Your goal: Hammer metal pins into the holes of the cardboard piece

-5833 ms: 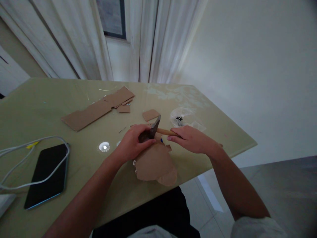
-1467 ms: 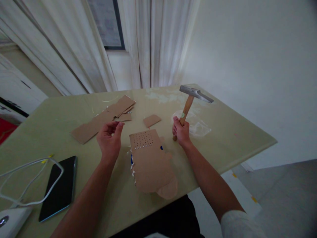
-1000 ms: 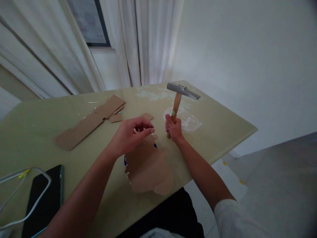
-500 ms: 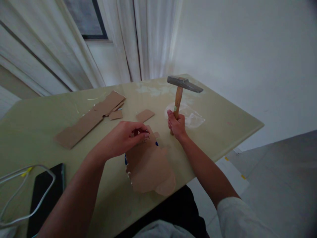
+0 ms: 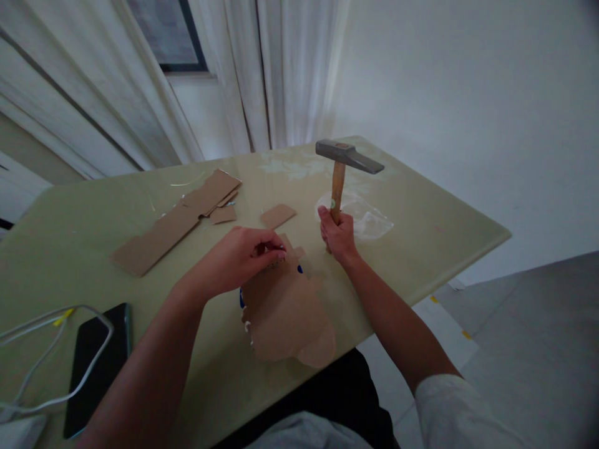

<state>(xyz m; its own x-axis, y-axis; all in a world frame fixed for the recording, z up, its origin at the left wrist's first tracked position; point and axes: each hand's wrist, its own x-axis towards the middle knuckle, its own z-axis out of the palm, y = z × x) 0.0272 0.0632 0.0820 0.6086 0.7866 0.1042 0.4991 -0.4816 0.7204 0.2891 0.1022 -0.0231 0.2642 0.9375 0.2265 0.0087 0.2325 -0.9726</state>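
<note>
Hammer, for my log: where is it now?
In the head view, the hammer is held in the right hand, right of centre, by the clear plastic.

Place: indoor room that looks like part of a home, though a small office cannot be ruled out
Window (image 5: 168,31): dark-framed, flanked by long pale curtains (image 5: 299,68)
Wall (image 5: 468,93): smooth, white
Floor (image 5: 528,330): grey tile
Table (image 5: 430,231): glossy, pale green, holding cardboard pieces (image 5: 176,224) and a dark-screened device (image 5: 91,374)
Workshop touch: hammer (image 5: 349,156) above the tabletop
</note>
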